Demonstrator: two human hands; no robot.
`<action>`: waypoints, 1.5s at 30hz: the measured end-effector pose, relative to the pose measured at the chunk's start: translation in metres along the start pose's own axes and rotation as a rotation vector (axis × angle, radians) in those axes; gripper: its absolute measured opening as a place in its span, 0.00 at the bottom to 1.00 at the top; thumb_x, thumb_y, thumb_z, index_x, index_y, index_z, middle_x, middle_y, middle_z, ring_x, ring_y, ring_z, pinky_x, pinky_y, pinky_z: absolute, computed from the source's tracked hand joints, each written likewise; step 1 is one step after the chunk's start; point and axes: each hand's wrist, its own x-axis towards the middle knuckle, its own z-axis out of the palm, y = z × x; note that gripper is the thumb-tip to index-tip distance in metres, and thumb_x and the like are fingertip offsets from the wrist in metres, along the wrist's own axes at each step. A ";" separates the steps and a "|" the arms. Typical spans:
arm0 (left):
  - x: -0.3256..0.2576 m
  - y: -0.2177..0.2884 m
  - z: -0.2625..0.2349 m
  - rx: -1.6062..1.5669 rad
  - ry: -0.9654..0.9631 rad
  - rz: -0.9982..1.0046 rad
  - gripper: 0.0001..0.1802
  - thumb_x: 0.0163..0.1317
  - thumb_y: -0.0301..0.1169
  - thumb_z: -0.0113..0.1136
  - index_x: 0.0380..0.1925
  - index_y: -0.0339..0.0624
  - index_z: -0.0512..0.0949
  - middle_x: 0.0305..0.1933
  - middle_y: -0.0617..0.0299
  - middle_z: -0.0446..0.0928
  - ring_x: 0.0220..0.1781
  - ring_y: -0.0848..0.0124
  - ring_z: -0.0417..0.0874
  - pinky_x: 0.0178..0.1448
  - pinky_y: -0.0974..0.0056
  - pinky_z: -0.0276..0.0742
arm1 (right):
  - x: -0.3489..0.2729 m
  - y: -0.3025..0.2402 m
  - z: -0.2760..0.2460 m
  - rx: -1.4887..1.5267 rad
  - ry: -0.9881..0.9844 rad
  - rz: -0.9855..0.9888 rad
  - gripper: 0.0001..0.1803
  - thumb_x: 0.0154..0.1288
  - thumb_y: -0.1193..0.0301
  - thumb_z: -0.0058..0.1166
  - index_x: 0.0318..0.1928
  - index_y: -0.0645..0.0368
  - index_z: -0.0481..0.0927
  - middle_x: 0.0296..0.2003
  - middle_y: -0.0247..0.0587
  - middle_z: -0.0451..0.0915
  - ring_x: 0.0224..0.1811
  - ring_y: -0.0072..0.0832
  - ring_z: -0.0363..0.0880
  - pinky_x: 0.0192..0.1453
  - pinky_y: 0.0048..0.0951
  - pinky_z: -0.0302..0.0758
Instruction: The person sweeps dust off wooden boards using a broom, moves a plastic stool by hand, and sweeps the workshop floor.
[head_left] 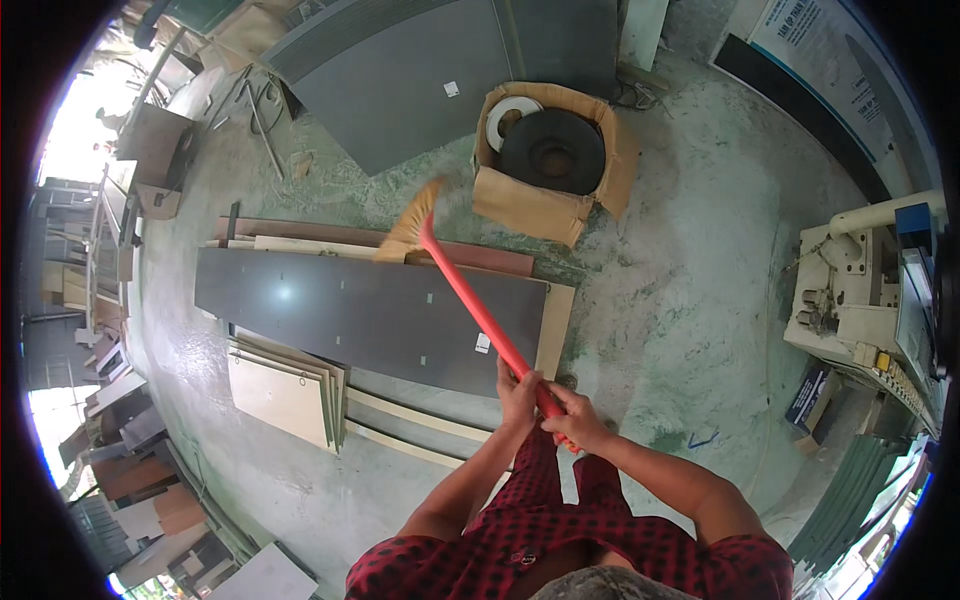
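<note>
Both my hands are wrapped round the red handle of a broom [468, 292]. My left hand [517, 397] grips it a little farther up the handle, and my right hand [577, 418] closes round it near the lower end. From my hands the handle slants up and to the left. Its fan of yellowish bristles [410, 226] is at the far end, over the back edge of a stack of boards. The top one is a long dark grey panel [375, 315] with small pale marks and a white label. Whether the bristles touch anything I cannot tell.
An open cardboard box [540, 208] holding a black disc and a white roll stands beyond the boards. Larger grey panels [400, 80] lie at the back. Cream boards [280, 395] are stacked at left. A beige machine [845, 300] stands at right, beside a small box [815, 400].
</note>
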 end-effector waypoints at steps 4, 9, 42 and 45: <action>0.068 0.021 -0.015 0.071 -0.095 0.015 0.21 0.44 0.22 0.54 0.42 0.39 0.65 0.24 0.66 0.67 0.23 0.76 0.71 0.25 0.70 0.70 | 0.062 -0.006 0.015 -0.127 0.098 -0.057 0.31 0.45 0.78 0.49 0.56 0.60 0.64 0.20 0.37 0.71 0.12 0.21 0.68 0.13 0.22 0.65; 0.183 0.045 -0.028 0.063 -0.224 -0.078 0.23 0.46 0.24 0.58 0.46 0.37 0.67 0.25 0.61 0.71 0.20 0.72 0.74 0.21 0.69 0.71 | 0.183 -0.016 0.038 0.280 0.203 -0.159 0.18 0.49 0.76 0.48 0.45 0.61 0.71 0.20 0.36 0.71 0.16 0.21 0.70 0.16 0.24 0.66; 0.206 0.024 -0.057 0.331 0.053 -0.250 0.10 0.46 0.24 0.56 0.29 0.35 0.69 0.20 0.57 0.73 0.18 0.68 0.75 0.18 0.66 0.71 | 0.231 0.007 0.036 0.454 0.087 0.097 0.16 0.49 0.78 0.49 0.42 0.64 0.73 0.26 0.38 0.73 0.22 0.25 0.72 0.24 0.24 0.70; 0.163 -0.007 -0.047 0.342 0.071 -0.178 0.11 0.43 0.24 0.57 0.28 0.35 0.69 0.17 0.57 0.73 0.15 0.68 0.75 0.14 0.66 0.68 | 0.174 0.023 0.024 0.492 0.106 0.142 0.15 0.51 0.77 0.46 0.43 0.64 0.71 0.25 0.38 0.72 0.21 0.25 0.72 0.22 0.26 0.69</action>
